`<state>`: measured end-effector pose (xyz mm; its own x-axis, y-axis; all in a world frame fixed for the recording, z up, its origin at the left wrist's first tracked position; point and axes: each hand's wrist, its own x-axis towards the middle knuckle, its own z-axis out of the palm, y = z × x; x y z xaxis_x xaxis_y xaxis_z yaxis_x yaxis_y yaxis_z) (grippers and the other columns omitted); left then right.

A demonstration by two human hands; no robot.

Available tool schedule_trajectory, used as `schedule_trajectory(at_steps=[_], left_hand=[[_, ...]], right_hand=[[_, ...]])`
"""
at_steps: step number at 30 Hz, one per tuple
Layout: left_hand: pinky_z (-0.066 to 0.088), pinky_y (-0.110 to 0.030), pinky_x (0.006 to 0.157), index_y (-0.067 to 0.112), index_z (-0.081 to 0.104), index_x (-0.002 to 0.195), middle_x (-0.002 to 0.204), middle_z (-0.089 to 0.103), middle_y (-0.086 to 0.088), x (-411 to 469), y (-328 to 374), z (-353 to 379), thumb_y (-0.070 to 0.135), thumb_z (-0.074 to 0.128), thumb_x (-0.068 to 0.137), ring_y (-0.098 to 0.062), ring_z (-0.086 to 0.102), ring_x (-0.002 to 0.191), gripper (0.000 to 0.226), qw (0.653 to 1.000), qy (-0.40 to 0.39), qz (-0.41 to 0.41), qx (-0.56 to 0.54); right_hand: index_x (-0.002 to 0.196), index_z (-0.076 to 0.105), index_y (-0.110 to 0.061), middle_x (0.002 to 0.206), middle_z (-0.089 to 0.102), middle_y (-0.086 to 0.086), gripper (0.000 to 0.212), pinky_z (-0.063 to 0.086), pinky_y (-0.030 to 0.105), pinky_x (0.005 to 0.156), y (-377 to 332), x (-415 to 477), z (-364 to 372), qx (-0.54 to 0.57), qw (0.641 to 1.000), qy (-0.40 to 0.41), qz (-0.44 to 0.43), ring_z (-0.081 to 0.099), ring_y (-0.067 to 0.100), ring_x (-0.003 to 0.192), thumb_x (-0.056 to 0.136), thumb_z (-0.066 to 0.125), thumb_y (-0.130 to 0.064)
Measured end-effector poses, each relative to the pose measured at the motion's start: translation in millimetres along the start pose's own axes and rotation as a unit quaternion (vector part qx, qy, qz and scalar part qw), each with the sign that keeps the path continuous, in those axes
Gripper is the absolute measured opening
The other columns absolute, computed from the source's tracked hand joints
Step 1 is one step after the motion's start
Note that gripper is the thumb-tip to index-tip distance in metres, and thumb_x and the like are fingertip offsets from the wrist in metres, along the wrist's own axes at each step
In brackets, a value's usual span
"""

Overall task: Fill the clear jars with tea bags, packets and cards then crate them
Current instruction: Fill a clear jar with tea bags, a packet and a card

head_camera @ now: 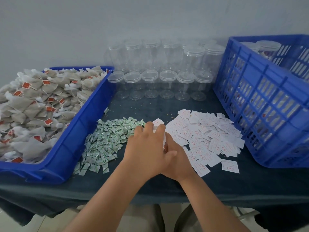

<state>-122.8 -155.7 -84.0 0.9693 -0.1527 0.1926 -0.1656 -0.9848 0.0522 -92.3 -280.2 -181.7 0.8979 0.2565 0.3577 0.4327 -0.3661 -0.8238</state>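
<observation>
Both my hands meet at the table's middle around a clear jar point(164, 141), of which only a sliver shows between them. My left hand point(147, 146) lies on top, with its fingers curled over the jar's upper end. My right hand point(179, 160) holds the jar from the right and is partly covered by the left. Whether a lid is on the jar is hidden. Green-and-white packets point(107, 141) are heaped left of my hands and white cards point(209, 134) with red print to the right. Tea bags point(33, 101) with red tags fill a blue tray point(93, 104) at the left.
Several empty clear jars point(167, 79) with lids stand in rows at the back against the wall. A tall blue slotted crate point(267, 91) on the right holds filled, lidded jars point(267, 47). A dark cloth point(150, 185) covers the table, whose front edge is just below my wrists.
</observation>
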Motion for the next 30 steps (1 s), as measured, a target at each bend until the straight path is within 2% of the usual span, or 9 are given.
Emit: schedule_trajectory(at_steps=[4, 8, 11, 14, 18, 22, 24, 27, 30], left_hand=[[0.045, -0.037, 0.1, 0.04, 0.056, 0.128, 0.129, 0.054, 0.014, 10.2, -6.9, -6.5, 0.091, 0.038, 0.076, -0.017, 0.051, 0.116, 0.075, 0.995, -0.004, 0.064, -0.072], [0.045, -0.025, 0.096, 0.039, 0.075, 0.1, 0.118, 0.066, 0.023, 16.2, -25.1, -4.9, 0.07, 0.054, 0.086, 0.0, 0.058, 0.115, 0.04, 0.956, 0.02, 0.119, -0.268], [0.045, -0.031, 0.108, 0.031, 0.081, 0.108, 0.127, 0.068, 0.021, 21.1, -40.4, 0.4, 0.047, 0.065, 0.095, -0.006, 0.058, 0.128, 0.025, 0.922, 0.005, 0.146, -0.358], [0.042, -0.026, 0.109, 0.044, 0.065, 0.134, 0.136, 0.058, 0.026, 22.6, -52.2, 5.7, 0.058, 0.074, 0.082, -0.003, 0.052, 0.134, 0.054, 0.922, 0.013, 0.103, -0.372], [0.046, -0.023, 0.099, 0.054, 0.041, 0.148, 0.129, 0.064, 0.032, 20.7, -58.0, 11.9, 0.06, 0.085, 0.066, 0.005, 0.059, 0.123, 0.093, 0.902, -0.007, 0.032, -0.431], [0.044, -0.025, 0.108, 0.056, 0.035, 0.151, 0.139, 0.06, 0.033, 23.1, -54.0, 1.4, 0.054, 0.083, 0.073, 0.004, 0.055, 0.132, 0.092, 0.898, -0.067, 0.071, -0.429], [0.045, -0.03, 0.111, 0.054, 0.039, 0.15, 0.143, 0.052, 0.036, 23.1, -46.1, -2.6, 0.062, 0.074, 0.074, 0.01, 0.051, 0.13, 0.084, 0.925, -0.079, 0.055, -0.366], [0.04, -0.024, 0.098, 0.043, 0.05, 0.145, 0.139, 0.054, 0.028, 19.6, -22.4, -1.0, 0.083, 0.064, 0.074, 0.003, 0.051, 0.123, 0.084, 0.969, -0.008, -0.036, -0.245], [0.033, -0.009, 0.082, 0.044, 0.064, 0.127, 0.115, 0.06, 0.033, 16.7, -9.2, 4.2, 0.067, 0.07, 0.079, 0.008, 0.054, 0.107, 0.054, 0.963, 0.064, -0.041, -0.257]], right_hand=[[0.134, 0.049, -0.034, 0.113, 0.065, -0.025, 0.07, 0.062, 0.037, 0.081, 3.4, 1.7, -1.5, 0.039, 0.999, -0.012, 0.015, 0.07, 0.011, 0.102, 0.074, 0.081, -0.05], [0.129, 0.063, -0.033, 0.119, 0.071, -0.02, 0.065, 0.06, 0.025, 0.083, 2.3, 2.1, -5.6, 0.057, 0.998, -0.026, 0.02, 0.072, 0.008, 0.112, 0.071, 0.091, -0.044], [0.133, 0.058, -0.042, 0.125, 0.071, -0.019, 0.07, 0.055, 0.017, 0.09, -3.5, 1.6, -6.2, 0.088, 0.995, -0.018, 0.039, 0.069, 0.007, 0.12, 0.074, 0.096, -0.044], [0.135, 0.057, -0.039, 0.125, 0.072, -0.016, 0.072, 0.055, 0.015, 0.09, -9.3, 1.0, -6.2, 0.127, 0.991, -0.01, 0.044, 0.071, 0.008, 0.118, 0.075, 0.097, -0.035], [0.137, 0.058, -0.036, 0.128, 0.073, -0.014, 0.072, 0.054, 0.012, 0.089, -15.9, 0.4, -9.2, 0.145, 0.989, -0.009, 0.042, 0.071, 0.007, 0.119, 0.078, 0.096, -0.027], [0.137, 0.056, -0.037, 0.128, 0.072, -0.013, 0.073, 0.056, 0.018, 0.094, -13.4, -1.7, -9.7, 0.152, 0.987, 0.012, 0.041, 0.07, 0.012, 0.122, 0.077, 0.096, -0.024], [0.136, 0.056, -0.036, 0.126, 0.072, -0.013, 0.074, 0.059, 0.026, 0.093, -13.0, -1.2, -8.0, 0.126, 0.991, 0.026, 0.038, 0.07, 0.013, 0.119, 0.075, 0.097, -0.03], [0.123, 0.061, -0.035, 0.109, 0.072, -0.018, 0.061, 0.061, 0.034, 0.081, -11.7, 2.1, -6.9, 0.04, 0.999, 0.018, 0.025, 0.072, 0.01, 0.102, 0.07, 0.09, -0.042], [0.119, 0.064, -0.034, 0.108, 0.072, -0.018, 0.057, 0.061, 0.033, 0.079, -7.9, -1.9, -5.5, 0.033, 0.999, 0.015, 0.035, 0.074, 0.007, 0.1, 0.069, 0.087, -0.048]])
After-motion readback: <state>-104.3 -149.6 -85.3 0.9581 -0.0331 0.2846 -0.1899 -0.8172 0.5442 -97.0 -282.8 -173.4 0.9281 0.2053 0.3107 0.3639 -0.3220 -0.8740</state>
